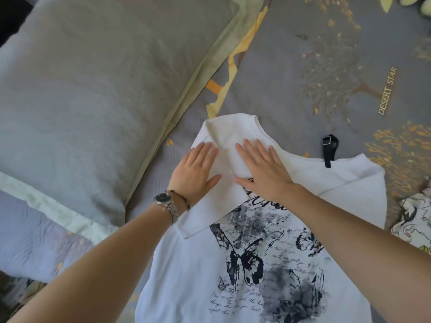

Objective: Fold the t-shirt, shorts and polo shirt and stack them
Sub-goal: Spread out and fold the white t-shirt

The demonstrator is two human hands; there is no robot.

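On the bed lies the white printed t-shirt, left sleeve folded in over the chest. Left hand and right hand both spread flat, fingers wide, pressing that fold down beside the grey pillow.

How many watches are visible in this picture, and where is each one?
2. A silver wristwatch sits on the left wrist, beside the left hand. A black watch lies on the bedsheet, its strap end touching the t-shirt edge.

Head view, steeply downward, close
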